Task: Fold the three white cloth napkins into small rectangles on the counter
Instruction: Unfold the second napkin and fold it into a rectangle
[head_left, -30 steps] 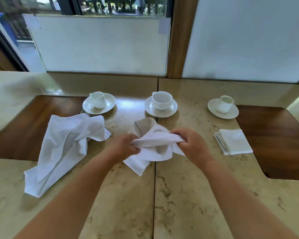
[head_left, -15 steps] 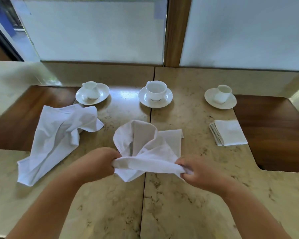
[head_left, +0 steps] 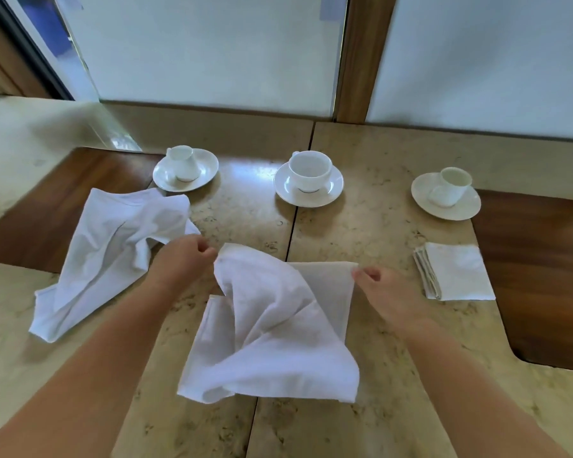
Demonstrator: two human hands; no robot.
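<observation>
A rumpled white napkin (head_left: 272,328) lies on the marble counter (head_left: 371,408) in front of me, partly spread with twisted folds. My left hand (head_left: 182,259) pinches its far left corner. My right hand (head_left: 377,289) pinches its far right corner. Both corners are held just above the counter. A second napkin (head_left: 113,252) lies crumpled at the left, apart from my hands. A third napkin (head_left: 454,271) sits at the right, folded into a small rectangle.
Three white cups on saucers stand in a row at the back: left cup (head_left: 184,165), middle cup (head_left: 310,176), right cup (head_left: 450,190). Dark wooden insets (head_left: 540,266) flank the marble on both sides. A frosted window wall rises behind.
My hands have carried the middle napkin's corners away from me and apart, and the cloth now lies more spread out on the counter. The other two napkins have not moved.
</observation>
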